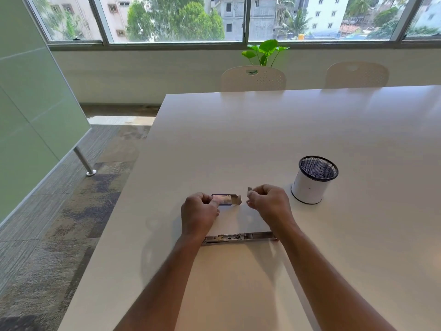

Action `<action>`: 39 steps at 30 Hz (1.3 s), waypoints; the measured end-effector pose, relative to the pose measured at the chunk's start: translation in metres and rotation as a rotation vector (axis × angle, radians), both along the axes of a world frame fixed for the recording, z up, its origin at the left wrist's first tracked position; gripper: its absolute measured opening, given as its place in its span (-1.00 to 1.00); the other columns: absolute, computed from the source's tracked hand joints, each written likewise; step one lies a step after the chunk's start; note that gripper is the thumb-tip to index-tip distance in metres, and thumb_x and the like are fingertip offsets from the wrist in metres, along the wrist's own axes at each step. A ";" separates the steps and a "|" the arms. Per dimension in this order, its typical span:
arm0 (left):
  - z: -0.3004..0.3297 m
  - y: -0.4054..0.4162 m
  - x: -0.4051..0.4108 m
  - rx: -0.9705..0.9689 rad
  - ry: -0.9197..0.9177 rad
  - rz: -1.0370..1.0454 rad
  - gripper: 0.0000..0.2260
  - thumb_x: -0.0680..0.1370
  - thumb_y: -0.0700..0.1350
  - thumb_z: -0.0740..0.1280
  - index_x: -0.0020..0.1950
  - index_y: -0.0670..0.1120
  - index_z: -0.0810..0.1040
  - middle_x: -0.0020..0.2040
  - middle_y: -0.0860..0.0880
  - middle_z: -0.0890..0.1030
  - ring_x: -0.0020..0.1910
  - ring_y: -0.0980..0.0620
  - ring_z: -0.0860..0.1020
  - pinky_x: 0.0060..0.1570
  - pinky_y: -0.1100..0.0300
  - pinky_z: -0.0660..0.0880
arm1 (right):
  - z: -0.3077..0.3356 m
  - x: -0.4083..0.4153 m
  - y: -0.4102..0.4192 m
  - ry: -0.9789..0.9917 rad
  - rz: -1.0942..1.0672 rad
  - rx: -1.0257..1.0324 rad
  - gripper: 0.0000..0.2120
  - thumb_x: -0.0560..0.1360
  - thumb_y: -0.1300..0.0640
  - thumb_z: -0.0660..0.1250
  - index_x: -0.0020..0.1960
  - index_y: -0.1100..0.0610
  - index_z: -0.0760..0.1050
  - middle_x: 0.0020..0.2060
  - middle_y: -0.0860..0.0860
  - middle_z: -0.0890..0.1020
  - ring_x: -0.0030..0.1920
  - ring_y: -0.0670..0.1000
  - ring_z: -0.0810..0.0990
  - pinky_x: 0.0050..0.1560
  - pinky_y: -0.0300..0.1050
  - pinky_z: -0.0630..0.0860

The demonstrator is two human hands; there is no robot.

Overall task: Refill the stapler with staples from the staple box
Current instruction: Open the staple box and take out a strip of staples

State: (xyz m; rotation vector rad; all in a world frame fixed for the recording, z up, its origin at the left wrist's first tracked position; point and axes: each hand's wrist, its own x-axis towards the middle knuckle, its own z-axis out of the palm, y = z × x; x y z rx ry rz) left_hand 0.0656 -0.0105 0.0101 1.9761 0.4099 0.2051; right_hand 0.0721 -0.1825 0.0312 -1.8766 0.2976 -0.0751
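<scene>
Gripping the opened staple box [225, 199] in the left hand [199, 215], a person pinches a strip of staples [249, 190] in the right hand [269, 201]; next, seating it squarely in the open stapler [238, 237] lying nearer on the table [262, 130].

Small cardboard staple box [225, 199]: blue-purple edges, pale glossy face, grey-brown open flap. Opened metal stapler [238, 237]: silver-grey. Cylindrical pen cup [312, 181]: white wall, black rim and base ring, black mesh inside. Large smooth table [262, 130]: white. Carpet floor [71, 211]: grey with fine stripes and darker blotches. Leafy plant [265, 50]: bright green.
</scene>
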 end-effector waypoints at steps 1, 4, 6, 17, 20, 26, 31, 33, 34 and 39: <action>0.000 0.000 0.001 0.046 0.012 -0.002 -0.82 0.49 -0.04 0.51 -0.27 -0.06 0.61 -0.34 -0.03 0.72 -0.27 -0.05 0.72 -0.10 0.03 0.67 | -0.001 -0.001 -0.002 -0.007 -0.004 0.055 -0.92 0.46 0.21 0.42 -0.21 0.16 0.65 -0.31 0.06 0.71 -0.22 0.06 0.74 0.05 0.15 0.68; 0.003 -0.001 0.002 0.161 0.039 -0.023 -0.83 0.50 -0.02 0.49 -0.22 -0.09 0.66 -0.24 -0.06 0.72 -0.16 -0.10 0.69 -0.08 0.12 0.61 | 0.001 -0.008 -0.003 -0.027 0.032 0.140 -0.95 0.49 0.28 0.41 -0.14 0.24 0.64 -0.23 0.17 0.71 -0.25 0.03 0.71 0.04 0.12 0.69; 0.006 -0.001 0.003 0.201 0.054 -0.028 -0.83 0.51 -0.04 0.48 -0.17 -0.13 0.70 -0.16 -0.10 0.73 -0.12 -0.11 0.67 -0.11 0.19 0.52 | 0.003 -0.012 -0.001 -0.046 0.065 0.145 -0.92 0.51 0.30 0.41 -0.13 0.18 0.65 -0.21 0.17 0.72 -0.23 0.02 0.69 0.05 0.09 0.69; 0.012 -0.012 -0.015 -0.065 -0.292 -0.213 -0.94 0.55 -0.20 0.46 -0.02 -0.15 0.72 -0.14 -0.04 0.74 -0.19 0.11 0.68 -0.07 0.21 0.62 | 0.007 -0.023 0.009 -0.107 0.209 0.164 -0.90 0.53 0.21 0.42 -0.10 0.14 0.71 -0.25 0.22 0.69 -0.27 -0.06 0.57 -0.07 -0.04 0.58; 0.015 -0.011 -0.015 -0.196 -0.245 -0.254 -0.97 0.55 -0.24 0.46 -0.06 -0.17 0.71 -0.19 -0.09 0.75 -0.18 0.01 0.72 -0.14 0.22 0.63 | 0.007 -0.025 0.011 -0.118 0.227 0.128 -0.90 0.53 0.20 0.41 -0.11 0.14 0.71 -0.21 0.23 0.70 -0.29 -0.08 0.56 -0.13 -0.10 0.56; 0.011 -0.007 -0.015 -0.349 -0.176 -0.241 -0.96 0.53 -0.23 0.48 -0.10 -0.19 0.70 -0.23 -0.16 0.73 -0.24 0.01 0.69 -0.18 0.21 0.61 | 0.007 -0.029 0.012 -0.119 0.251 0.184 -0.91 0.56 0.20 0.41 -0.05 0.19 0.69 -0.20 0.15 0.73 -0.22 -0.04 0.66 -0.09 -0.12 0.64; 0.010 -0.008 -0.015 -0.432 -0.128 -0.243 -0.92 0.54 -0.21 0.47 -0.10 -0.22 0.69 -0.23 -0.17 0.73 -0.23 0.01 0.67 -0.13 0.16 0.61 | 0.007 -0.028 0.012 -0.121 0.227 0.300 -0.93 0.54 0.24 0.43 -0.03 0.23 0.69 -0.17 0.20 0.74 -0.22 -0.03 0.69 -0.06 -0.18 0.66; 0.011 -0.007 -0.015 -0.449 -0.123 -0.272 -0.90 0.56 -0.21 0.45 -0.09 -0.23 0.69 -0.24 -0.15 0.72 -0.22 0.00 0.67 -0.11 0.15 0.61 | 0.007 -0.028 0.011 -0.110 0.212 0.366 -0.91 0.53 0.26 0.44 0.02 0.25 0.68 -0.15 0.21 0.74 -0.19 -0.01 0.71 -0.04 -0.19 0.65; 0.011 -0.007 -0.015 -0.456 -0.122 -0.286 -0.90 0.56 -0.21 0.45 -0.08 -0.24 0.69 -0.23 -0.16 0.71 -0.21 0.00 0.66 -0.11 0.15 0.61 | 0.007 -0.028 0.011 -0.107 0.207 0.395 -0.89 0.53 0.27 0.44 0.04 0.26 0.68 -0.14 0.21 0.74 -0.18 0.01 0.72 -0.02 -0.18 0.66; 0.012 -0.004 -0.013 -0.530 -0.095 -0.293 -0.90 0.57 -0.22 0.43 -0.09 -0.24 0.69 -0.23 -0.18 0.70 -0.22 -0.02 0.62 -0.10 0.10 0.57 | 0.005 -0.025 0.008 -0.091 0.190 0.437 -0.90 0.53 0.31 0.43 0.03 0.25 0.69 -0.17 0.17 0.75 -0.18 0.02 0.72 0.00 -0.15 0.66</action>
